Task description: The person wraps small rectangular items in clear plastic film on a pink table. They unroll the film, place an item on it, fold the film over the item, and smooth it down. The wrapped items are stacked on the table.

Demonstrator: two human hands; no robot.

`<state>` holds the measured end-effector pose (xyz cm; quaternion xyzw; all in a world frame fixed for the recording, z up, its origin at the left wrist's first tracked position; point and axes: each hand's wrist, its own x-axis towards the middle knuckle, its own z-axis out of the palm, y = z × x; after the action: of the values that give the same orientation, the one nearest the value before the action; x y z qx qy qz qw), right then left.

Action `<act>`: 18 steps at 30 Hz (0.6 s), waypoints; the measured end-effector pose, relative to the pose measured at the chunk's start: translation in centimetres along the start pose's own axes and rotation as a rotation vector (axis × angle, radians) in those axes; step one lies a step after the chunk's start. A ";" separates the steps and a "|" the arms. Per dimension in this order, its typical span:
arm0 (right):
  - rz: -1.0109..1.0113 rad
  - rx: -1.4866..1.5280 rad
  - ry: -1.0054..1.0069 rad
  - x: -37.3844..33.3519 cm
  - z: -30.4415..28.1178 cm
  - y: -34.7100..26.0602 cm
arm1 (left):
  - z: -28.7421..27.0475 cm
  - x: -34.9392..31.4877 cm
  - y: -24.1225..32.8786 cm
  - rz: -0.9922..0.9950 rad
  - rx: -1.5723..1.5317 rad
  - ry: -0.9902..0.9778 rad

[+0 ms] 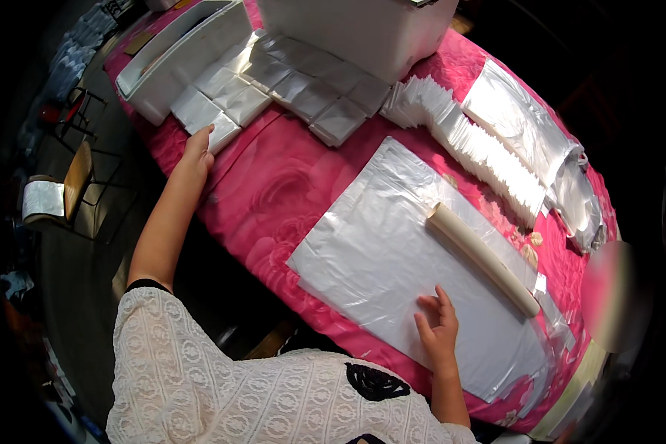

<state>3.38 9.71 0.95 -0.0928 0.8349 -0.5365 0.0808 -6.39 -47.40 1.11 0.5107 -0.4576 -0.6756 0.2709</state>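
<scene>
My left hand [199, 150] is stretched out to the far left. It grips the near corner of a flat white packet [220, 133], thumb on top, at the end of several rows of similar packets. My right hand [439, 330] is over a large stack of silvery-white plastic sheets [377, 237], fingers apart and holding nothing; whether it touches the plastic I cannot tell. A pale cardboard tube [485, 260] lies slantwise on the sheets, just beyond my right hand. More flat packets [311, 85] lie in the middle at the back.
Pink flowered cloth [266, 185] covers the table. At the back are a long white bin [152, 96] and a large white box [355, 37]. To the right lie a curved row of upright thin white packets [481, 148] and folded plastic [518, 118]. Chairs [78, 181] stand on the left.
</scene>
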 end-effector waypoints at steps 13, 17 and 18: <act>-0.018 -0.042 -0.026 -0.2 -0.3 -1.1 | -0.5 0.8 -0.7 0.053 -0.159 -0.088; -0.289 -0.386 0.118 1.7 -3.5 -1.5 | -5.3 3.3 -2.9 0.325 0.099 -0.102; -0.345 -0.501 0.195 2.5 -4.9 -0.7 | -5.3 1.8 -3.2 0.483 0.290 -0.069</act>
<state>-0.11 13.13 3.52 -0.1983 0.9168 -0.3262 -0.1172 -1.64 -49.31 -2.88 0.3973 -0.6667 -0.5359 0.3324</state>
